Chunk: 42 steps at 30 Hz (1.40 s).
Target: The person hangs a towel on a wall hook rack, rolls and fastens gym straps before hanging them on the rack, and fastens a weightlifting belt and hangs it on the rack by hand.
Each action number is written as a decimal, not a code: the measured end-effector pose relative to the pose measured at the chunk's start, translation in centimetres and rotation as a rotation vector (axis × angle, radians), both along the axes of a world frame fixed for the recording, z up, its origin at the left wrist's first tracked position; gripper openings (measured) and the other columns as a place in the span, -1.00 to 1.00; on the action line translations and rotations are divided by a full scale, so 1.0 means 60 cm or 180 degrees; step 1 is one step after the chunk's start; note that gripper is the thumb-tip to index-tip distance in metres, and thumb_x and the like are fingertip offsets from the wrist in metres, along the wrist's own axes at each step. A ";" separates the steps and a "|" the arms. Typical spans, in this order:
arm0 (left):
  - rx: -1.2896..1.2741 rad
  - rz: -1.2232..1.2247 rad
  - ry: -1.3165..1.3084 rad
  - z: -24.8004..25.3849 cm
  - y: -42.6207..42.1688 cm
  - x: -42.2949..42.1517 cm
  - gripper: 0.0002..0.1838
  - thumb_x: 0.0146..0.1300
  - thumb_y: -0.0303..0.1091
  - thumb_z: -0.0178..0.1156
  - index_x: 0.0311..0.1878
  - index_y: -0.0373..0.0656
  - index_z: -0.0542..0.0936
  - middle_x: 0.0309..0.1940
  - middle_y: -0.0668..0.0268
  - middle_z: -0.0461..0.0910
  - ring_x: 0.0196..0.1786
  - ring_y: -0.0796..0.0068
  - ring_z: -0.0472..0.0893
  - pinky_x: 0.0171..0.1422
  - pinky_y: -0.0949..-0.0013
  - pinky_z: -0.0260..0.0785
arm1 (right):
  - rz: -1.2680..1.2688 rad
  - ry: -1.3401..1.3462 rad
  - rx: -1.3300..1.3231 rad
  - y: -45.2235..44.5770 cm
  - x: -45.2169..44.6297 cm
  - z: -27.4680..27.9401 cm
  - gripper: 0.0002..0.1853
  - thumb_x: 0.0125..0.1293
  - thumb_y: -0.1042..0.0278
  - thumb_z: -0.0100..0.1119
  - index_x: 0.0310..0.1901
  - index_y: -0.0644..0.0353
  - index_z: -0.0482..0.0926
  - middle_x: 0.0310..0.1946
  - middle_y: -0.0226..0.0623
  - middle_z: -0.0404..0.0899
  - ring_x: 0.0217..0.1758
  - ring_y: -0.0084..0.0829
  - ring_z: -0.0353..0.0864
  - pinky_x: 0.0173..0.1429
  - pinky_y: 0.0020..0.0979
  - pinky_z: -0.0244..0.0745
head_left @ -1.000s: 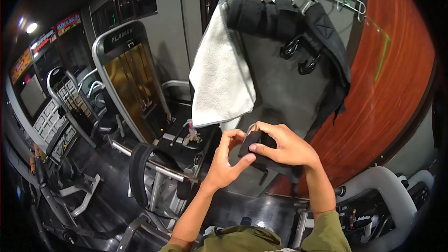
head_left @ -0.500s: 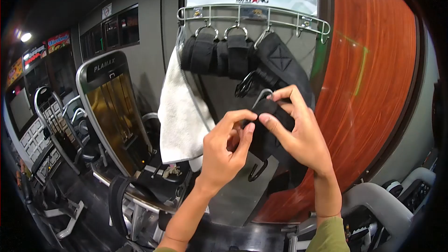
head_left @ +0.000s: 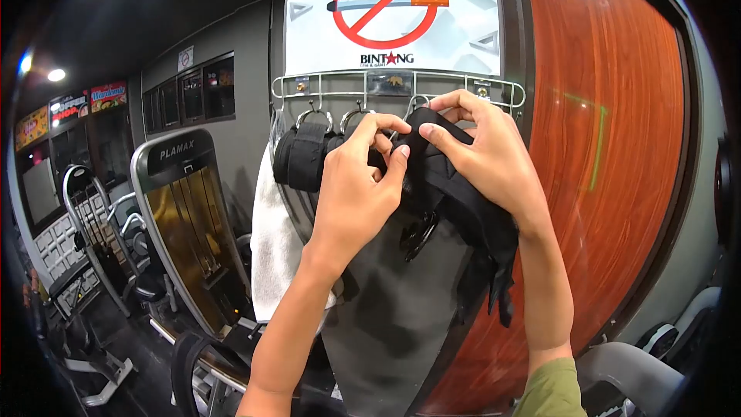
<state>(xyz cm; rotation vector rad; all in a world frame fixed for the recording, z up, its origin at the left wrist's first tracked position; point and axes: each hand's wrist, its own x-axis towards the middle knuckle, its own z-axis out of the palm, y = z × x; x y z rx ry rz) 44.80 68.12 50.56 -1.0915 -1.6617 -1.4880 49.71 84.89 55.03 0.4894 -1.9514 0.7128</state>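
Observation:
Up at a wire hook rack (head_left: 324, 86), both my hands pinch the upper part of a black gym strap (head_left: 429, 125). My left hand (head_left: 359, 177) has its thumb and fingers closed at the strap's left edge. On the other side, my right hand (head_left: 486, 156) grips it between thumb and curled fingers. A metal loop (head_left: 417, 102) shows just above the strap, at the rack; whether it is seated on a hook is hidden. Black cuffs (head_left: 302, 156) hang by metal rings at the left, partly behind my left hand. Black webbing (head_left: 486, 220) and a dark clip (head_left: 421, 235) dangle below.
A white towel (head_left: 268, 247) hangs at the rack's left end. Above is a no-smoking sign (head_left: 471, 23). A reddish wood panel (head_left: 610, 147) stands at the right. Gym machines, including a weight stack (head_left: 185, 224), stand at the left; a grey machine frame (head_left: 629, 371) is lower right.
My hands have raised the black strap from below the hanging gear up to the rack. The view has tilted upward, showing more of the sign.

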 end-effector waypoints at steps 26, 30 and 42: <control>-0.0251 0.0032 -0.0605 -0.003 -0.006 0.010 -0.69 0.42 -0.55 0.21 0.20 -0.25 0.53 -0.45 0.44 0.48 -0.66 0.77 0.49 -0.68 0.58 0.24 | 0.0008 0.0814 0.0181 0.015 -0.052 -0.038 -0.66 0.18 0.32 0.51 0.01 0.14 0.77 -0.28 -0.25 0.74 -0.27 -0.45 0.66 -0.26 -0.44 0.41; -0.0448 0.0404 -0.0234 -0.012 -0.011 -0.008 -0.68 0.38 -0.53 0.27 0.18 -0.24 0.58 -0.46 0.41 0.56 -0.64 0.75 0.53 -0.59 0.59 0.28 | -0.0028 0.0837 0.0112 0.009 -0.052 -0.045 -0.66 0.19 0.35 0.51 0.02 0.14 0.76 -0.31 -0.28 0.69 -0.34 -0.46 0.57 -0.28 -0.44 0.37; -0.0525 0.1891 0.1253 -0.023 -0.007 -0.004 -0.67 0.15 -0.39 0.49 0.02 -0.03 0.78 -0.44 0.41 0.59 -0.59 0.59 0.45 -0.44 0.48 0.32 | -0.0286 0.1093 0.0476 0.017 -0.054 -0.077 -0.60 0.25 0.30 0.45 0.12 0.18 0.68 -0.10 -0.33 0.63 -0.08 -0.28 0.65 -0.07 -0.27 0.57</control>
